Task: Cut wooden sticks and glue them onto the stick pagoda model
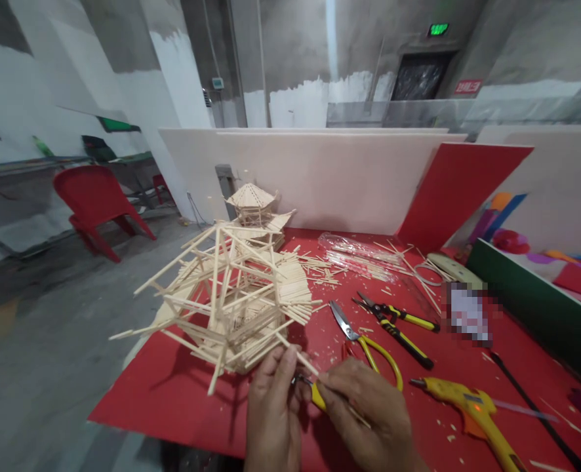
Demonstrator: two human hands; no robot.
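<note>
A model building made of thin wooden sticks (231, 288) lies tilted on the red table (172, 393), with a small stick pavilion (252, 204) behind it. My left hand (273, 413) pinches a protruding stick at the model's lower right. My right hand (366, 413) is closed round a yellow-handled cutter (315, 393), whose tip sits near that same stick. Both hands are at the table's front edge.
Yellow-handled scissors (364, 337), black-and-yellow pliers (393, 321) and a yellow glue gun (472, 413) lie to the right. A clear bag of sticks (357, 255) is behind them. White and red boards wall the back. A red chair (96, 203) stands left on the floor.
</note>
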